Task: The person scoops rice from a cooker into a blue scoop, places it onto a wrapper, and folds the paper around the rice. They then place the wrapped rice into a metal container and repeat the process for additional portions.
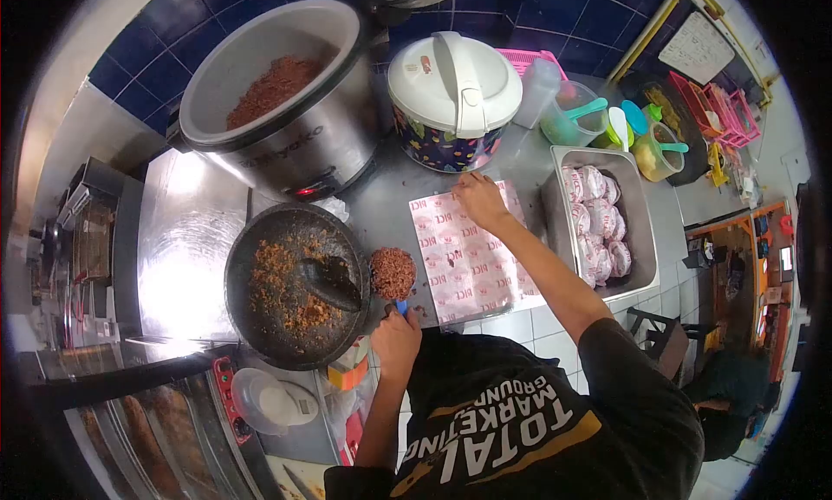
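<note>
here, a portion is judged to be midway between pot and wrapper. the left hand (395, 340) is closed in a fist round the blue handle of a scoop (393, 273), which is heaped with reddish-brown rice and held just beside the rim of a dark pan (232, 275), short of the paper. the right hand (479, 201) is laid open and flat, holding nothing, on the far edge of a printed wrapping paper (459, 257) spread on the steel counter.

the next move, it is judged, calls for the scoop to be carried level over the sheet's middle and tipped there, while the paper is kept pinned and the fingers are kept clear of the rice.

counted: one scoop, one dark pan (crumbs and one dark utensil (334, 282) lie in it), and two cookers seen whole, an open steel cooker (286, 153) with rice in it and a closed cooker (453, 84) with a white lid. one metal tray (641, 231) is seen to the right of the paper, with at least eight wrapped packets (594, 218) stacked in it. beyond it about three plastic tubs (568, 119) with spoons can be made out. how many sheets lie under the top one cannot be told.
</note>
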`<act>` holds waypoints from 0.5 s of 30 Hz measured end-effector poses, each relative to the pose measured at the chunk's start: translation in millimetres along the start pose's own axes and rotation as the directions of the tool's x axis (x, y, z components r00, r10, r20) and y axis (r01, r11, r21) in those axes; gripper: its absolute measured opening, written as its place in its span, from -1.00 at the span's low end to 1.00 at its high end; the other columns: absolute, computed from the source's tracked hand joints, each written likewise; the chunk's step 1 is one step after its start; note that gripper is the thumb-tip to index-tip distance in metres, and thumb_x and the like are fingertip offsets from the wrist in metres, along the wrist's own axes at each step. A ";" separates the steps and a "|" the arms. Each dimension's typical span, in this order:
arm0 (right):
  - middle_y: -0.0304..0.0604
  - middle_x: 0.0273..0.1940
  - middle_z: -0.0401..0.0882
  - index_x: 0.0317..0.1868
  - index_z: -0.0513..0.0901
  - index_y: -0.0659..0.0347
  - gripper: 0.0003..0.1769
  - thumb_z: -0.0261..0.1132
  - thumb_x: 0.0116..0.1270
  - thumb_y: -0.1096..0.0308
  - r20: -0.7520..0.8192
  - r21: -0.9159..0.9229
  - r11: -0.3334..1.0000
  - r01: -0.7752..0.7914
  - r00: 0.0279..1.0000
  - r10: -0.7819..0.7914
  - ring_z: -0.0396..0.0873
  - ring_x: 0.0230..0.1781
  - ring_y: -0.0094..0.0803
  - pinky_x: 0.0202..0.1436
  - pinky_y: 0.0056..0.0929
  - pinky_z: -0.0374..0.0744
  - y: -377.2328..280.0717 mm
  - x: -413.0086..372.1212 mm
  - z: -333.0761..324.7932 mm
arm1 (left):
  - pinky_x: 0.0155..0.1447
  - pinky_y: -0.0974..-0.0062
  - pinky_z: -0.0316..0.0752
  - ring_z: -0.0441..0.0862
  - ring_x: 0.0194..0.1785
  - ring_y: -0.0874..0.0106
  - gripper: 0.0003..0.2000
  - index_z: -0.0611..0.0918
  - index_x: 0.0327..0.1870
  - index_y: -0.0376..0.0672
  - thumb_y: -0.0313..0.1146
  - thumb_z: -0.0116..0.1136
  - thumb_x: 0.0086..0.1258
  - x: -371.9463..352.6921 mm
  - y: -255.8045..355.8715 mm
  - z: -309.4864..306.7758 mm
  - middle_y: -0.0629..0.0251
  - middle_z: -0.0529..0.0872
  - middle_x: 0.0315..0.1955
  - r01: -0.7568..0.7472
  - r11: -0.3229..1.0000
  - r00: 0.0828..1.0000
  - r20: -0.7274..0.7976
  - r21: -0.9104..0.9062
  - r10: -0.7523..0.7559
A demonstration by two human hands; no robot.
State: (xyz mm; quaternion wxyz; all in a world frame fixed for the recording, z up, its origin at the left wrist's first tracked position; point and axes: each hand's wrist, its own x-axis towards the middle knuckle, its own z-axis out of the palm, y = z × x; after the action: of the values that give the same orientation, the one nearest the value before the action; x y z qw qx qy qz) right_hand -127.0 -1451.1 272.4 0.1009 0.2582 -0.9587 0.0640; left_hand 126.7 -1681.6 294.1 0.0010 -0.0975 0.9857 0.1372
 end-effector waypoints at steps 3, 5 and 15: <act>-0.24 -0.18 0.61 -0.32 0.74 0.08 -0.87 0.27 0.28 0.30 -0.008 -0.040 0.999 0.003 1.000 -0.003 0.57 0.04 -0.25 0.11 -0.21 0.56 2.8 3.9 0.9 | -0.38 0.10 0.67 0.75 -0.48 -0.02 -0.67 0.55 -0.25 -0.25 -0.10 0.21 0.42 -1.9 2.3 -0.9 -0.07 0.73 -0.55 0.027 1.000 0.999 0.025 -0.013 -0.027; -0.27 -0.21 0.62 -0.33 0.74 0.08 -0.87 0.27 0.28 0.30 0.042 -0.018 1.000 0.003 0.999 -0.002 0.58 0.02 -0.27 0.11 -0.20 0.55 3.7 6.5 -0.3 | -0.38 0.10 0.66 0.74 -0.48 -0.02 -0.67 0.54 -0.24 -0.26 -0.10 0.21 0.42 -4.5 7.6 -12.1 -0.07 0.72 -0.54 0.061 0.998 0.997 0.049 -0.002 -0.061; -0.19 -0.21 0.68 -0.32 0.70 0.11 -0.89 0.28 0.26 0.30 -0.064 0.083 0.994 0.072 0.996 -0.067 0.62 0.01 -0.26 0.05 -0.21 0.57 4.8 4.9 -21.9 | 0.05 0.07 0.57 0.65 0.02 0.05 -0.70 0.55 -0.01 -0.23 -0.25 0.24 0.36 -11.8 51.1 -18.9 0.02 0.65 -0.11 -0.302 0.912 0.945 0.038 -0.278 0.324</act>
State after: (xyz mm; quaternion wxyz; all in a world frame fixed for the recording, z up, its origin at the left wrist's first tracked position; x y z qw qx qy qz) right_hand -130.0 -1445.5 294.4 0.1211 0.2934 -0.9420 0.1090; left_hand 128.9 -1636.2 326.4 0.0067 0.0683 0.9599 0.2718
